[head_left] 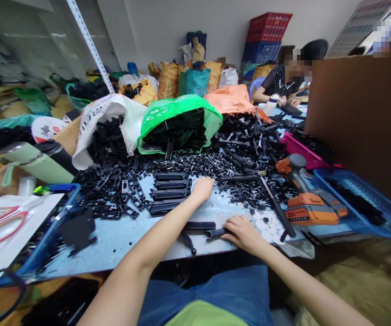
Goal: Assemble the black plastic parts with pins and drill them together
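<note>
My left hand (203,189) reaches forward to the near edge of a heap of small black and silver pieces (195,164). Its fingers are curled together, and whatever they pinch is too small to make out. On the table edge, my right hand (244,232) is closed on the end of a short black plastic part (214,233). Just behind that part lies a flat black bar (200,225), and a black lever with a rounded end (190,245) is in front. Left of my left hand, several long black plastic housings (170,194) lie stacked in a row.
An orange cordless drill (312,208) and a blue basket (361,199) stand at right. Black slotted parts (113,185) spread left of centre. A green bag (181,106) spills black parts behind. Scissors (1,222) lie far left. A co-worker (280,86) sits beyond a brown panel (358,117).
</note>
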`<state>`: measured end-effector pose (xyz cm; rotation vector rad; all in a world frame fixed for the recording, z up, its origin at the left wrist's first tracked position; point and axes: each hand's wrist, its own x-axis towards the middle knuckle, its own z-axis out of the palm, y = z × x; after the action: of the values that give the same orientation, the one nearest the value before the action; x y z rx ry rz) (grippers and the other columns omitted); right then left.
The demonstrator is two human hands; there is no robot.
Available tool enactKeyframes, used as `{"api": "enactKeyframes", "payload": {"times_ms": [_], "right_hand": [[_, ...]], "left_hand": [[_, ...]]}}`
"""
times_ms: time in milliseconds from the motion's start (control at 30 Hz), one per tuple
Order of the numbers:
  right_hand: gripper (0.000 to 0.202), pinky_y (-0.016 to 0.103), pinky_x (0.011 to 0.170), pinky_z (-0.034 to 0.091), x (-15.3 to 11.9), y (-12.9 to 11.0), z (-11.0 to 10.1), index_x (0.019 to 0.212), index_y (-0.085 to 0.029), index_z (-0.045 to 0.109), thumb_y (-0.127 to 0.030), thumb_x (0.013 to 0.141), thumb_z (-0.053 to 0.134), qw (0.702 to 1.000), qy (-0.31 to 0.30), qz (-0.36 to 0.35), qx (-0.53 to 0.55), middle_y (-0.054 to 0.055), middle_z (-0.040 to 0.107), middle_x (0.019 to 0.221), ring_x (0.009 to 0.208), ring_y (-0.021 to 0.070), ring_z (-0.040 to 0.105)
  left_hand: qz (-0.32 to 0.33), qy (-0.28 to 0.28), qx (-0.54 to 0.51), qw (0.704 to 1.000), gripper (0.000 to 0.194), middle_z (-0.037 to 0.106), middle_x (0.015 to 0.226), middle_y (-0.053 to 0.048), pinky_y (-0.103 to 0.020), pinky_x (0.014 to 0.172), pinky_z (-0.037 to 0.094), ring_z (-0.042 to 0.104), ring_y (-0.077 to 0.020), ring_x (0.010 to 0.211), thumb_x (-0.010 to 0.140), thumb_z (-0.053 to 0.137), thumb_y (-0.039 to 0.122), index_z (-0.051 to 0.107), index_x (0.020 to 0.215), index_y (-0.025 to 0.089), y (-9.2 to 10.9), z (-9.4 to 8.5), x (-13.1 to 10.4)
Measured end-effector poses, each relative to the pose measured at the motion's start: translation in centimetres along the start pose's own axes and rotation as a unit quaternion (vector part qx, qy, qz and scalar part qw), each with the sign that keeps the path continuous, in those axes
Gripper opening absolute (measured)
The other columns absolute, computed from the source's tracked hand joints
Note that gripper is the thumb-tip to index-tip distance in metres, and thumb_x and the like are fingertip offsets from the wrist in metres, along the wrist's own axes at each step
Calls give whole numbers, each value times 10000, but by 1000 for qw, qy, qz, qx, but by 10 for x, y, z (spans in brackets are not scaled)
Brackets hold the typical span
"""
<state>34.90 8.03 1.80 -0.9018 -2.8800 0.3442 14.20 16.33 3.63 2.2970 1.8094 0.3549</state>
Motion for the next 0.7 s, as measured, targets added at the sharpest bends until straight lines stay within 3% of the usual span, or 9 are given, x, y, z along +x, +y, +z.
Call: {"api": "enactKeyframes", "payload": {"times_ms": [100, 200, 333, 433, 567, 700], "right_hand": [[293, 325, 795, 378, 2, 9, -5, 1065, -198, 546, -394, 922, 381, 999, 35, 36, 2, 69, 573, 982, 914, 196, 495], [249, 329, 806, 378, 16, 31, -11, 1081, -182, 540, -275, 929, 366, 990, 82, 108, -46, 89, 562, 1029, 955, 209, 476], [184, 348, 782, 379, 42, 62, -13, 948, -167, 587, -146, 868, 423, 982, 45, 137, -118, 107, 569, 958, 950, 239, 466], [152, 358, 777, 386, 54, 71, -13, 840, -155, 595, -129, 841, 445, 987, 19, 105, -122, 114, 572, 925, 925, 243, 478], [153, 326, 787, 422, 56, 60, -15, 913, -157, 578, -197, 847, 446, 994, 86, 74, -12, 94, 572, 961, 888, 203, 520], [194, 291, 734, 469, 50, 27, -17, 985, -184, 560, -273, 852, 449, 972, 155, 76, 159, 58, 609, 922, 796, 163, 574]], "left_hand": [[3, 2, 0, 1000, 231, 612, 911, -136, -359, 845, 410, 556, -231, 936, 803, 424, 26, 624, 883, 108, -4, 7, 23], [8, 16, -4, 1000, 230, 605, 904, -125, -330, 823, 425, 557, -215, 924, 818, 419, 45, 630, 879, 115, -5, 11, 11], [4, 46, -14, 999, 224, 588, 979, -90, -310, 846, 424, 534, -191, 955, 877, 413, 158, 575, 1032, 144, -17, -6, -43], [-9, 84, -48, 995, 202, 588, 950, -67, -311, 837, 427, 536, -179, 910, 896, 393, 191, 576, 977, 164, -38, -27, -99], [-25, 87, -103, 991, 188, 581, 877, -49, -305, 779, 443, 538, -170, 836, 893, 397, 185, 582, 930, 182, -58, -38, -162], [-44, 82, -52, 994, 203, 558, 867, -70, -321, 748, 447, 513, -189, 831, 893, 379, 165, 577, 940, 161, -53, -35, -183]]}}
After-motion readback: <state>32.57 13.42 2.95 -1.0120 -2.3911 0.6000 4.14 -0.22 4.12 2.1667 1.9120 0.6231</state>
